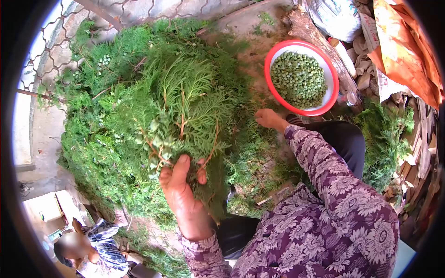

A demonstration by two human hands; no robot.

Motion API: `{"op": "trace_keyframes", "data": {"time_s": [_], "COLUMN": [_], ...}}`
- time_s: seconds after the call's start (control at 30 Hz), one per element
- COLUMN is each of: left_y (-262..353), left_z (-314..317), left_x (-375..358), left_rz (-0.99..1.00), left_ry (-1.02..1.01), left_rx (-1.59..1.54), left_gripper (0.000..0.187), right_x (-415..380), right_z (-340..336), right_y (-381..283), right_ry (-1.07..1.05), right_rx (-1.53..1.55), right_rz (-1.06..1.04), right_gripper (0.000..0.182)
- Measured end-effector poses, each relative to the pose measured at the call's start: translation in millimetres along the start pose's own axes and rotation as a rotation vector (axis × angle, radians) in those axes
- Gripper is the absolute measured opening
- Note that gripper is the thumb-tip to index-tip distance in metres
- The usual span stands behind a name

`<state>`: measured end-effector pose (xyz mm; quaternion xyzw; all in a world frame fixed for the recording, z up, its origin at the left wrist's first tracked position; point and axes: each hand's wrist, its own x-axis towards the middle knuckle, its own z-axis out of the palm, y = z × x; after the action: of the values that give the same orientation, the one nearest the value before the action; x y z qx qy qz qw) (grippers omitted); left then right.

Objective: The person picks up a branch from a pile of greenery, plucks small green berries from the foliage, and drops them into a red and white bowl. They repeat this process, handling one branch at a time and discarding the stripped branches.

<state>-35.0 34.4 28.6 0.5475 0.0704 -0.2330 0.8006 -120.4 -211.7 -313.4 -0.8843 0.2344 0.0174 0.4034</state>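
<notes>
My left hand [181, 192] is closed around the stem end of a leafy green conifer branch [183, 104], with thumb and fingers pinching it. The branch has flat, fern-like sprays and a cluster of pale green cones [160, 143] just above my thumb. My right hand [271, 119] is apart from the branch, its fingers curled together just below and left of a red-rimmed white basin [270, 78]. What the right fingers hold, if anything, is hidden. Many small round green cones [299, 79] lie heaped in the basin.
A large pile of cut conifer branches [97, 129] covers the ground ahead and left. Wire mesh [51, 46] borders the far left. Firewood [424, 143], an orange sheet [403, 46] and a white sack [336, 18] are at right. Another person [99, 248] sits at lower left.
</notes>
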Motion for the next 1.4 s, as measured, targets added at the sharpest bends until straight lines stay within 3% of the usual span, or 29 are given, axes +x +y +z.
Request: {"op": "trace_keyframes", "data": {"time_s": [0.13, 0.2, 0.33, 0.4, 0.43, 0.5, 0.57, 0.67, 0.83, 0.9, 1.03, 1.1, 1.13, 1.2, 1.33, 1.4], "left_y": [-1.2, 0.4, -0.1, -0.7, -1.7, -2.7, -2.7, -6.2, -4.9, -2.3, -4.2, 0.0, -0.9, -4.3, -6.7, -8.5], "left_z": [-3.5, -1.8, 2.5, 0.2, -0.3, 1.9, 3.2, 15.5, 10.2, 14.7, 12.5, 17.0, 16.5, 18.4, 10.4, 8.6], "left_x": [2.5, 3.2, 0.9, -0.5, -2.5, -7.5, -9.0, -9.0, -5.5, -4.8, -7.8, -10.2, -10.6, -14.1, -11.6, -8.8], "left_rz": [0.009, -0.001, 0.002, -0.018, -0.020, -0.019, -0.033, 0.003, -0.014, -0.046, -0.023, -0.061, -0.054, -0.044, -0.042, -0.046], "left_ry": [0.124, 0.134, 0.115, 0.063, 0.061, 0.141, 0.128, 0.326, 0.312, 0.212, 0.218, 0.221, 0.221, 0.231, 0.208, 0.180], "left_rx": [-0.011, -0.009, -0.009, 0.000, 0.002, 0.036, 0.034, 0.174, 0.160, 0.076, 0.090, 0.226, 0.242, 0.235, 0.195, 0.135], "left_gripper": [0.023, 0.023, 0.018, 0.017, 0.017, 0.017, 0.020, 0.021, 0.028, 0.029, 0.031, 0.026, 0.025, 0.025, 0.031, 0.038], "right_x": [-21.5, -32.3, -45.7, -42.5, -39.4, -33.7, -24.2, -9.1, -4.7, -7.4, -31.2, -44.1, -44.6, -41.7, -15.1, 0.1], "right_z": [25.5, 25.3, 23.9, 4.1, 5.6, 5.8, 6.0, 23.2, 52.1, 52.5, 38.4, 38.0, 36.0, 30.7, 31.3, 46.4], "right_y": [36.8, 47.6, 69.3, 50.8, 51.9, 49.0, 37.1, 31.0, 51.3, 55.5, 48.1, 58.1, 63.7, 76.1, 109.2, 136.0], "right_ry": [-0.005, -0.348, -0.499, -0.390, -0.390, 0.122, 0.111, 0.117, 0.093, 0.046, 0.054, 0.312, 0.312, 0.577, 0.615, 0.461], "right_rx": [0.047, -0.253, -0.376, -0.131, -0.130, -0.162, -0.112, -0.087, -0.185, -0.148, 0.001, 0.129, 0.128, -0.058, -0.213, -0.271], "right_rz": [-0.033, 0.121, 0.087, 0.389, 0.392, 0.134, 0.146, 0.180, 0.351, 0.404, 0.513, 0.498, 0.499, 0.522, 0.372, 0.541], "right_gripper": [0.026, 0.026, 0.023, 0.019, 0.019, 0.018, 0.017, 0.016, 0.018, 0.020, 0.021, 0.023, 0.023, 0.029, 0.037, 0.041]}}
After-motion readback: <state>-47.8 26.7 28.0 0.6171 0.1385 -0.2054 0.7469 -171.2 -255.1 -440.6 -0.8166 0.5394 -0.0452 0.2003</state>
